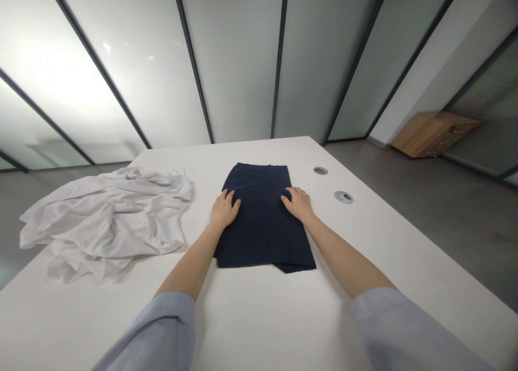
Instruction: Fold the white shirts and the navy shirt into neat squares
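Observation:
A folded dark navy garment (261,225) lies flat on the white table (267,317). It is broader at the near end, and one near corner at the right sticks out a little; I cannot tell whether it is a skirt, shorts or trousers. On its left edge rests my left hand (224,209), fingers spread and palm down. My right hand (298,202) touches the right edge opposite, its fingers stretched over the cloth. Neither hand grips a fold that I can see. The cloth beneath the palms is hidden.
A crumpled white cloth (117,217) is heaped at the left, hanging over the table's edge. Two round grommets (320,170) sit in the tabletop at the right. Beyond the table stand a frosted glass partition (238,63) and a wooden cabinet (429,133) on the floor.

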Demonstrator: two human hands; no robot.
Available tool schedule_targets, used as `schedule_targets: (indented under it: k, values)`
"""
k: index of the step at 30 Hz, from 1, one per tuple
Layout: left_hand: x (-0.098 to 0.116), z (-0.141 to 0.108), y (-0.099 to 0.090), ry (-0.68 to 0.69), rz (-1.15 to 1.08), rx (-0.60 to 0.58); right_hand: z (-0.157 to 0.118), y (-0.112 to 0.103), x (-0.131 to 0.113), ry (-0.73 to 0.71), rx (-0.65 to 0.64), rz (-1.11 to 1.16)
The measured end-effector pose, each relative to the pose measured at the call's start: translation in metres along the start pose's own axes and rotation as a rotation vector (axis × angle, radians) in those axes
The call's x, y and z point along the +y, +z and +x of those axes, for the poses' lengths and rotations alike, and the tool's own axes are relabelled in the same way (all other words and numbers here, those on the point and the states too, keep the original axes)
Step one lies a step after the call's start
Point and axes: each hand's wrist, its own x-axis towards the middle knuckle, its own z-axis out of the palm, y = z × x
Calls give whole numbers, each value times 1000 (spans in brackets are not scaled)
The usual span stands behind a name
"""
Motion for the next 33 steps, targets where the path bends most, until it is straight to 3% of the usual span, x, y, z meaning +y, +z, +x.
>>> schedule_targets:
  k: [5, 9, 14, 19, 23, 30, 33]
  values:
    - [-23, 7, -4, -100, 3, 8, 1, -11, 13, 213, 30, -32]
    - [-21, 7, -5, -100, 15, 6, 0, -13, 9, 209, 8, -47]
    - [-11, 11, -13, -264, 22, 50, -1, -10, 5, 206, 29, -35]
    - [-10, 19, -10, -184, -49, -11, 3, -8, 7, 244, 44, 60]
    - [-14, 25, -6, -163, -290, -53, 7, -4, 11, 274, 33, 189]
    - [-19, 43, -8, -341, -902, -133, 10, 9, 23, 207, 7, 482]
    - [-24, 47, -11, -286, -1032, -206, 11, 11, 25, 192, -16, 545]
